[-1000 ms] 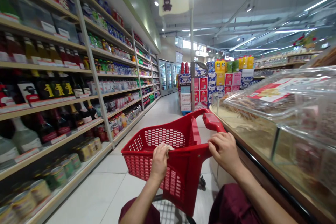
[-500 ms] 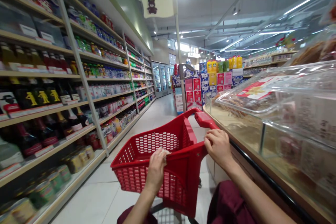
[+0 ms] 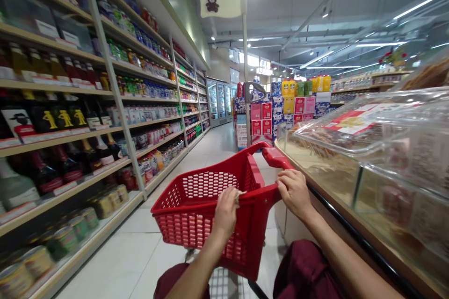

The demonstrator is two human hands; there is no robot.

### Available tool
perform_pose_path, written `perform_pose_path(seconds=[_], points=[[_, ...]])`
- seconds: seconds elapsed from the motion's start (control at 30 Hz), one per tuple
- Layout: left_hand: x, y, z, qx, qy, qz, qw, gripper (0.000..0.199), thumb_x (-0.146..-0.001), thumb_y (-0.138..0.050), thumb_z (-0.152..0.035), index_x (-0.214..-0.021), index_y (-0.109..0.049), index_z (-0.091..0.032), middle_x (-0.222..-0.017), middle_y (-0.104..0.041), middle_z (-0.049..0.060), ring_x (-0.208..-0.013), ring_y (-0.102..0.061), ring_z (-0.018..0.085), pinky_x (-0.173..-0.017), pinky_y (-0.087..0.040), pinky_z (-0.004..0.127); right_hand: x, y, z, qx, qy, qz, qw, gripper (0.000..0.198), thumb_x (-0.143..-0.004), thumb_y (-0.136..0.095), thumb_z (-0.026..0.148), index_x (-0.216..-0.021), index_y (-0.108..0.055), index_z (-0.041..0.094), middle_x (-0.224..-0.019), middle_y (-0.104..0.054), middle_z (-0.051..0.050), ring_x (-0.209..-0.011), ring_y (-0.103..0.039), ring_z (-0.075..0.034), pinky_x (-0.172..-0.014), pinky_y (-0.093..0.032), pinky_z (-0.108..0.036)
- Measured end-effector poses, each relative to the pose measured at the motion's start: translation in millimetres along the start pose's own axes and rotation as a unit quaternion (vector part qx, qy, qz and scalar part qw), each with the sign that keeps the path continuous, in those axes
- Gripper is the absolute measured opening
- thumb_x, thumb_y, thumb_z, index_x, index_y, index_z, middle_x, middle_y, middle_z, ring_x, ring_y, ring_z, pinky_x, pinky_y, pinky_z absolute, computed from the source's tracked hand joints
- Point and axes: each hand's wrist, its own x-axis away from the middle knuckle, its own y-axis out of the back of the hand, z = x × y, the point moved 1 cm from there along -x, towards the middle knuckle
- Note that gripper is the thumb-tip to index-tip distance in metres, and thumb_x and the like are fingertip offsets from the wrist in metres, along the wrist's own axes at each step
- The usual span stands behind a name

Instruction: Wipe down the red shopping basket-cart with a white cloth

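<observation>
A red plastic shopping cart with a perforated basket stands turned sideways in front of me. At its near rim is my left hand, closed around a small pale crumpled cloth; the cloth sits by the rim, and its exact contact is partly hidden by the fingers. Farther right, my right hand wraps over the cart's red handle corner. The far part of the handle is uncovered. Nothing shows inside the visible part of the basket.
Tall shelves of bottles and cans line the left. Close on the right is a display counter with clear food boxes. Stacked cartons and a pole with a bear flag stand ahead. A tiled aisle runs between.
My left hand has slid right along the near rim with the cloth, closer to my right hand. My right hand keeps its grip. The surroundings have shifted slightly right in view.
</observation>
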Motion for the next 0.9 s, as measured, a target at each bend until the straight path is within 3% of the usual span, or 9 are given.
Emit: perform_pose_path(seconds=[0.13,0.2,0.37,0.43,0.57,0.63,0.73,0.83,0.9], points=[[-32.6,-30.4,-58.8,0.04,-0.1,0.015,0.994,0.036,-0.085,-0.032,-0.015,-0.119,-0.044,-0.018,-0.12,-0.052,0.01,-0.117,-0.041,0.019,-0.096,-0.039,0.042,-1.0,-1.3,-3.6,-0.002,0.01,0.01,1.0,0.026,-0.081,-0.042,0.024,-0.065,-0.061,0.021,-0.083,-0.062,-0.003,-0.087,-0.049,-0.02,-0.08,-0.033,-0.038],[-27.4,-25.8,-47.9,0.034,-0.107,0.034,0.993,0.037,-0.085,-0.032,-0.015,-0.12,-0.043,-0.017,-0.121,-0.05,0.01,-0.117,-0.04,0.019,-0.096,-0.04,0.041,-1.5,-0.7,-6.4,-0.007,0.015,0.012,1.0,0.026,-0.082,-0.041,0.025,-0.066,-0.062,0.021,-0.083,-0.062,-0.003,-0.087,-0.049,-0.02,-0.081,-0.033,-0.038],[7.3,6.8,20.2,-0.029,0.001,0.016,0.999,0.033,-0.083,-0.033,-0.014,-0.111,-0.051,-0.019,-0.109,-0.058,0.009,-0.105,-0.051,0.019,-0.089,-0.046,0.042,-2.8,0.3,-8.1,-0.017,0.013,0.012,1.0,0.024,-0.08,-0.043,0.022,-0.064,-0.061,0.021,-0.082,-0.062,-0.002,-0.085,-0.049,-0.019,-0.081,-0.032,-0.037],[5.0,4.8,16.5,-0.025,0.022,0.008,0.999,0.03,-0.084,-0.034,-0.016,-0.107,-0.053,-0.019,-0.106,-0.059,0.008,-0.103,-0.053,0.018,-0.088,-0.047,0.04,-2.9,-0.5,-7.1,-0.013,0.008,0.0,1.0,0.024,-0.079,-0.043,0.022,-0.063,-0.06,0.02,-0.081,-0.062,-0.002,-0.085,-0.049,-0.019,-0.081,-0.032,-0.037],[-20.3,-20.8,-34.4,0.02,-0.057,0.014,0.998,0.033,-0.085,-0.033,-0.016,-0.115,-0.048,-0.017,-0.115,-0.055,0.009,-0.111,-0.046,0.018,-0.094,-0.042,0.04,-2.7,-1.3,-7.9,-0.013,0.019,-0.009,1.0,0.023,-0.079,-0.044,0.021,-0.064,-0.061,0.02,-0.082,-0.062,-0.002,-0.085,-0.049,-0.019,-0.081,-0.032,-0.036],[-23.9,-24.6,-41.9,0.022,-0.082,0.022,0.996,0.035,-0.085,-0.032,-0.014,-0.117,-0.045,-0.017,-0.119,-0.052,0.009,-0.114,-0.043,0.018,-0.095,-0.041,0.04,-2.9,-0.4,-10.5,-0.018,0.027,-0.006,0.999,0.024,-0.08,-0.043,0.022,-0.065,-0.062,0.021,-0.082,-0.062,-0.002,-0.085,-0.049,-0.018,-0.081,-0.032,-0.035],[-6.6,-10.3,-11.6,-0.002,-0.075,0.036,0.997,0.034,-0.084,-0.033,-0.013,-0.114,-0.048,-0.018,-0.117,-0.053,0.009,-0.112,-0.045,0.018,-0.094,-0.042,0.039,-3.5,0.9,-14.6,-0.022,0.03,-0.007,0.999,0.024,-0.08,-0.043,0.021,-0.066,-0.062,0.021,-0.081,-0.062,-0.002,-0.084,-0.049,-0.018,-0.081,-0.032,-0.035],[12.1,7.1,23.9,-0.046,-0.005,0.019,0.999,0.033,-0.084,-0.032,-0.013,-0.111,-0.051,-0.019,-0.112,-0.056,0.009,-0.106,-0.05,0.018,-0.09,-0.045,0.04,-3.7,-0.6,-16.4,-0.017,0.026,-0.014,0.999,0.023,-0.079,-0.043,0.02,-0.065,-0.062,0.02,-0.08,-0.062,-0.002,-0.084,-0.049,-0.018,-0.081,-0.033,-0.035],[11.1,5.5,22.8,-0.049,0.003,0.029,0.998,0.033,-0.084,-0.033,-0.015,-0.111,-0.051,-0.02,-0.111,-0.056,0.008,-0.105,-0.051,0.018,-0.09,-0.045,0.041,-3.8,-2.3,-17.1,-0.012,0.024,-0.019,0.999,0.024,-0.078,-0.043,0.02,-0.063,-0.061,0.02,-0.079,-0.062,-0.002,-0.083,-0.05,-0.018,-0.081,-0.033,-0.035]])
